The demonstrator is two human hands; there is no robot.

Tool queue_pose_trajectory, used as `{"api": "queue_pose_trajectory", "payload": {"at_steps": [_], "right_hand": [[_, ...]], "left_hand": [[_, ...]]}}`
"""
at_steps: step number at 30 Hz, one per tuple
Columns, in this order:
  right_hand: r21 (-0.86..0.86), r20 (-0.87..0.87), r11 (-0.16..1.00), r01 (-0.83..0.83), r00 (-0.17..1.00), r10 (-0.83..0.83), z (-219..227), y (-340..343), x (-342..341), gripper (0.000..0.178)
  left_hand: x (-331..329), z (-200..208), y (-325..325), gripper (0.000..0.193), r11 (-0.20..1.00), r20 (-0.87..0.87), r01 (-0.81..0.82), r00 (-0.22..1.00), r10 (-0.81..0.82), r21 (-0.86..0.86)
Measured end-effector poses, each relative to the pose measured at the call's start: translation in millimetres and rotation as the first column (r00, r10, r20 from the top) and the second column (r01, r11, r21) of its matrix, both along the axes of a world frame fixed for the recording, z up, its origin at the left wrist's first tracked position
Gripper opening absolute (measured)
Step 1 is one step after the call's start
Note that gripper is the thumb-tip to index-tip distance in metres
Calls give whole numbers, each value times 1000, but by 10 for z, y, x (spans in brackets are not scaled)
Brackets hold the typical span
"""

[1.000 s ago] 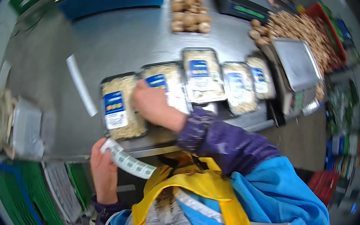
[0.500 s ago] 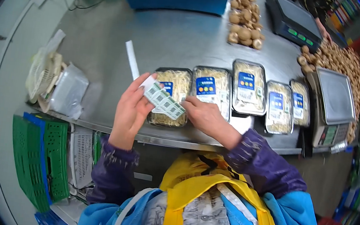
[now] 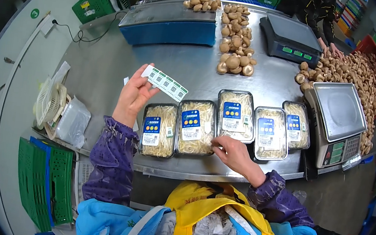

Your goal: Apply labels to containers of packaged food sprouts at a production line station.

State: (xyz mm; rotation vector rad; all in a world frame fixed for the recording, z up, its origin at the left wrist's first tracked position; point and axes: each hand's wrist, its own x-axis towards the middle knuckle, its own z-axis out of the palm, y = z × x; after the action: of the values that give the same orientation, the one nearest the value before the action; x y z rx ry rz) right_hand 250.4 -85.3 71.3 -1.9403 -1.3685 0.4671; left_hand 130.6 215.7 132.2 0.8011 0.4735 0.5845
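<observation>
My left hand point(image 3: 132, 97) is raised above the steel table point(image 3: 104, 74) and holds a strip of small white stickers point(image 3: 165, 82) by its left end. My right hand point(image 3: 231, 152) rests with pinched fingertips at the near right corner of the second tray point(image 3: 195, 128). Several clear wrapped trays of pale thin mushrooms lie in a row along the table's near edge, each with a blue label. The leftmost tray point(image 3: 158, 130) lies just below my left hand.
A scale point(image 3: 339, 122) stands at the right, a dark scale point(image 3: 290, 36) at the back. Brown mushrooms lie in piles point(image 3: 235, 48) and a heap point(image 3: 358, 72). A blue box point(image 3: 169, 23), green crates point(image 3: 48, 185) and other people's hands point(image 3: 332, 50) are around.
My left hand has risen from under the table edge to above the table with the sticker strip. My right hand has moved from the leftmost tray to the second tray's near corner.
</observation>
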Motion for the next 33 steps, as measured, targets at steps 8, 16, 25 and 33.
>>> {"api": "queue_pose_trajectory", "payload": {"at_steps": [8,16,25,33], "right_hand": [[-38,-50,998,43,998,-45,11,-246,198,15],[-23,-82,1000,22,996,-23,-61,-279,308,16],[-102,-158,994,-35,987,19,-64,-115,174,17],[-147,-112,989,22,993,-39,-21,205,-181,16]], "left_hand": [[436,85,100,46,997,-33,-67,997,68,26],[522,-165,510,56,994,-246,-74,965,91,81],[-809,-1460,1269,75,872,-770,116,535,348,475],[-917,-1845,758,75,466,-701,574,296,649,673]]}}
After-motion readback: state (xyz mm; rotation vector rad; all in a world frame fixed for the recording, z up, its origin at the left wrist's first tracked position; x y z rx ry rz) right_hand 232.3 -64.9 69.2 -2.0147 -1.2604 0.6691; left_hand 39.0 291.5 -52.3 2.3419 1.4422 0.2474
